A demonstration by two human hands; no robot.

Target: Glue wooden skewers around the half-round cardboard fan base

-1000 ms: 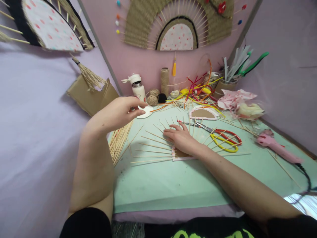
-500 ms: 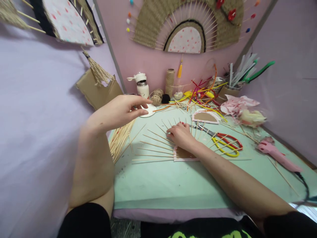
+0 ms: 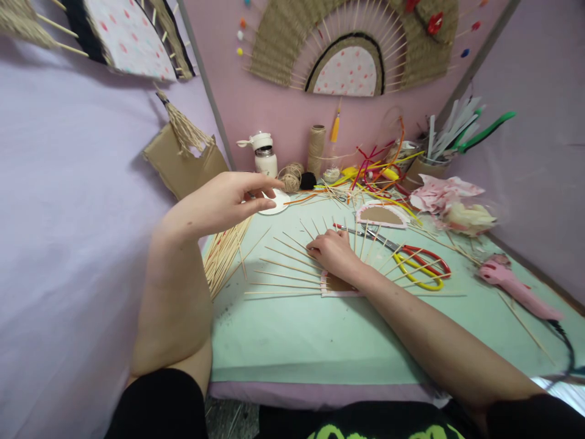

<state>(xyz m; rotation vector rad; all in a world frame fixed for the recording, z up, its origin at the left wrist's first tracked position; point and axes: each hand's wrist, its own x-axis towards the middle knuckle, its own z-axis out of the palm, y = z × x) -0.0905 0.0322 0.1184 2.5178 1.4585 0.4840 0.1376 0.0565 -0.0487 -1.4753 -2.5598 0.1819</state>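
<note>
Lying nearest: half-round brown cardboard piece with pink-and-white edging [image 3: 337, 284], flat on the pale green bench [image 3: 274, 341], straight side toward the person, partly hidden by the right hand [image 3: 336, 251] and arm.
Fanned sticks: thin pale wooden sticks [image 3: 283, 293] radiating left, away and right from its curved edge; left-side inner ends overlap the cardboard.
Right fingers: curled down close together over the curve, among the sticks; pinching one or just pressing, cannot tell, tips hidden.
Step in hand: looks like holding or adjusting sticks at the curve. Do it well: even gaps, inner ends flat, light wrist so neighbours don't skew.
Glue gun: pink plastic glue gun with black cord [image 3: 516, 286], on the right, well apart from the hand.
Scissors: metal-bladed scissors with red and yellow handles [image 3: 386, 242], just beyond the hand; right-side sticks cross over the handles. Snag risk, best kept from shifting.
Stick pile: loose bundle of pale wooden sticks [image 3: 226, 256], beside the left arm.
Left hand: left hand [image 3: 237, 195] raised, fingers slack and parted, thumb apart, nothing visible held; flat white disc [image 3: 282, 201] shows past the fingertips.
Back row: second half-round cardboard piece with white-pink rim [image 3: 384, 215], then ball of brown twine [image 3: 291, 177], white bottle [image 3: 265, 163].
Wall: large woven tan fan [image 3: 281, 55].
</note>
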